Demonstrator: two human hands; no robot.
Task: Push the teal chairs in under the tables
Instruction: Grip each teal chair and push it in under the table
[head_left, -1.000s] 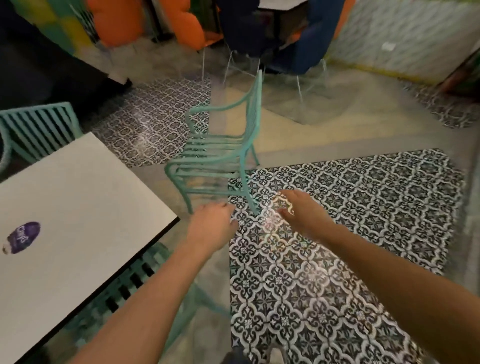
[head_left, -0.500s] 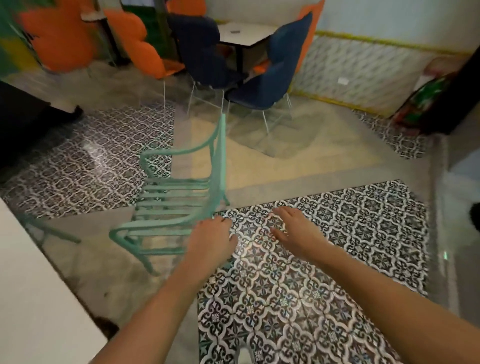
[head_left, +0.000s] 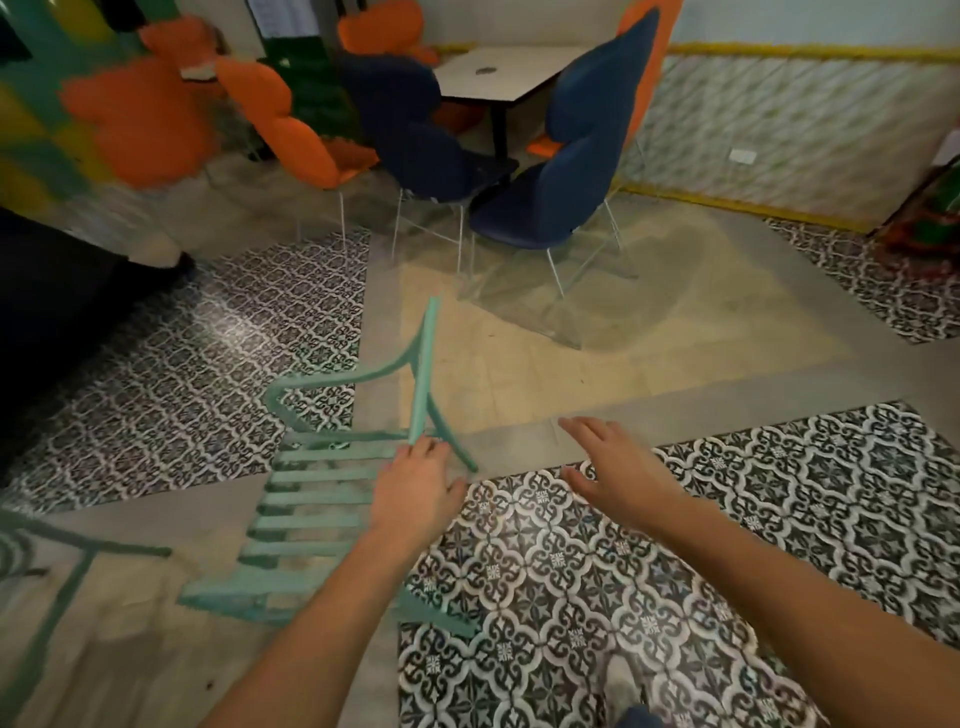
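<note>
No text, label, brand, number or sign can be read anywhere in the view. A dark round mark sits on the white table top (head_left: 493, 73) at the upper middle of the frame, too small and blurred to tell whether it carries lettering. A small pale plate (head_left: 742, 155) is fixed to the patterned wall at the upper right, and nothing legible shows on it. A light panel (head_left: 278, 18) at the top of the frame, left of centre, shows rows of faint marks, but they are too blurred to make out.
</note>
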